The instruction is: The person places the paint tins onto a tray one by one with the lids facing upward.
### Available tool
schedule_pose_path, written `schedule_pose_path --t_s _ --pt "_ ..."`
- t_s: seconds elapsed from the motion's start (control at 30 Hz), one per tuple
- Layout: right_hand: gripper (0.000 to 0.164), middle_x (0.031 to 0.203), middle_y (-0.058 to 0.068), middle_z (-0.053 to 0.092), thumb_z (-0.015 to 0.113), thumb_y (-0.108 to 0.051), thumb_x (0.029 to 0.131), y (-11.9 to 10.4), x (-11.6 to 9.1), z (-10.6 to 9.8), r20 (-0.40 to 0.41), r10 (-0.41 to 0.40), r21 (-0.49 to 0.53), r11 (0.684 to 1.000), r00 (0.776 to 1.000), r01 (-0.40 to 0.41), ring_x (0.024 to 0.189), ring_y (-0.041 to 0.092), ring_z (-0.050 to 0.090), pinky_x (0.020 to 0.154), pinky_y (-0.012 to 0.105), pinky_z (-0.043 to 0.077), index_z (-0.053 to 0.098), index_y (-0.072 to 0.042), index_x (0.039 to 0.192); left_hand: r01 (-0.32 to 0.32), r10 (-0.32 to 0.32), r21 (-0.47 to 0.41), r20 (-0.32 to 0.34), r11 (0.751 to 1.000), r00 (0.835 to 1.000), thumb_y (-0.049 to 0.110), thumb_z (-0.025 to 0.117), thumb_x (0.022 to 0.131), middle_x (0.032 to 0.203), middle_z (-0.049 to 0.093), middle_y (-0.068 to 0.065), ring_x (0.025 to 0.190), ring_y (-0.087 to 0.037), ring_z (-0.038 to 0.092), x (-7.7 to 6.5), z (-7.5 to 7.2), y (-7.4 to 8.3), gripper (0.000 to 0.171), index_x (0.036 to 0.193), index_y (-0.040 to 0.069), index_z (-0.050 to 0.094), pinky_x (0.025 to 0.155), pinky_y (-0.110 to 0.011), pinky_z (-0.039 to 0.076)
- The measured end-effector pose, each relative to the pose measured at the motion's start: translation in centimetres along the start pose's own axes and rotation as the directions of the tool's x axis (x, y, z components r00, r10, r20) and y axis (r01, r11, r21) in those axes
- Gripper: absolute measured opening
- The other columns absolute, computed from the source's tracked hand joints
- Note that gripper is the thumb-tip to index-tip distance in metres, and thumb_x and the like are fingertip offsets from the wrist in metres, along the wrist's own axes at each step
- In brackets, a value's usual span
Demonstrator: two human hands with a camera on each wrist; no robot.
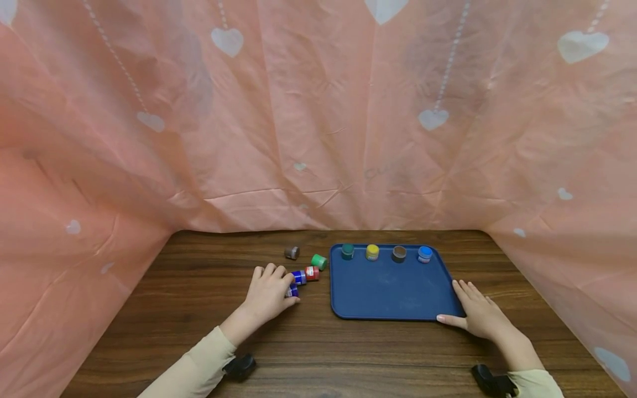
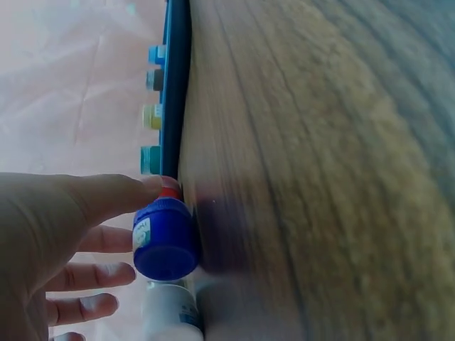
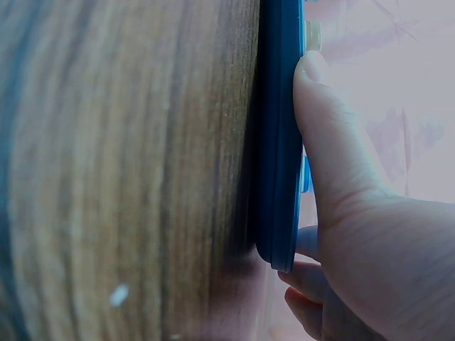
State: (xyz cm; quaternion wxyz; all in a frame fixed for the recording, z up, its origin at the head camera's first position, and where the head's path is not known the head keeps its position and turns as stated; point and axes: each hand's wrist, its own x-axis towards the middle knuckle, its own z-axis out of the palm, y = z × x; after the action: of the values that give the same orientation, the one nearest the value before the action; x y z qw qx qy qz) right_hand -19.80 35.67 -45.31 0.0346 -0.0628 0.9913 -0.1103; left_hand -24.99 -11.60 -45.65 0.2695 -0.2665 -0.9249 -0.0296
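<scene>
Pink heart-printed curtain (image 1: 318,121) behind a wood-grained counter (image 1: 318,351); left hand (image 1: 269,294) at a dark-blue jar (image 1: 292,291), right hand (image 1: 478,315) at a blue tray (image 1: 393,290).
That jar lies on its side left of the tray, long axis roughly left to right, its glossy body carrying a pale label; the left wrist view shows its round left end, which the head view hides. Thumb and fingers straddle it, though whether they pinch it I cannot tell. Just beyond lie a second dark-blue jar (image 1: 299,277), a red jar (image 1: 312,273) and a green jar (image 1: 319,261), clear only from the head. Four upright jars (image 1: 372,252) line the tray's far edge. The right hand is spread at the near right corner, thumb along the near rim.
</scene>
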Motion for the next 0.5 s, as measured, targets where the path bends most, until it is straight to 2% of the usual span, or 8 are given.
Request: schedule_pose_path --t_s 0.2,0.5 --pt "0.108 0.148 0.042 0.025 0.063 -0.065 0.081 -0.11 -0.10 -0.05 -0.001 0.004 -0.009 1.000 1.000 -0.004 0.136 0.059 0.024 0.100 0.075 0.024 0.028 0.014 0.145 0.003 -0.003 0.010 0.014 1.000 1.000 0.051 0.084 0.066 0.090 0.061 -0.001 0.088 -0.024 0.051 -0.08 0.19 -0.06 0.043 0.088 0.017 0.067 0.074 -0.040 0.033" --pt "0.107 0.148 0.041 0.025 0.064 -0.064 0.081 -0.23 -0.15 -0.14 -0.001 0.008 -0.012 1.000 1.000 -0.008 0.136 0.058 0.024 0.100 0.075 0.025 0.028 0.014 0.146 0.002 -0.006 0.041 0.107 0.999 0.994 0.047 0.086 0.065 0.091 0.060 -0.002 0.089 -0.023 0.049 0.13 0.19 0.35 0.046 0.091 0.014 0.067 0.076 -0.041 0.033"
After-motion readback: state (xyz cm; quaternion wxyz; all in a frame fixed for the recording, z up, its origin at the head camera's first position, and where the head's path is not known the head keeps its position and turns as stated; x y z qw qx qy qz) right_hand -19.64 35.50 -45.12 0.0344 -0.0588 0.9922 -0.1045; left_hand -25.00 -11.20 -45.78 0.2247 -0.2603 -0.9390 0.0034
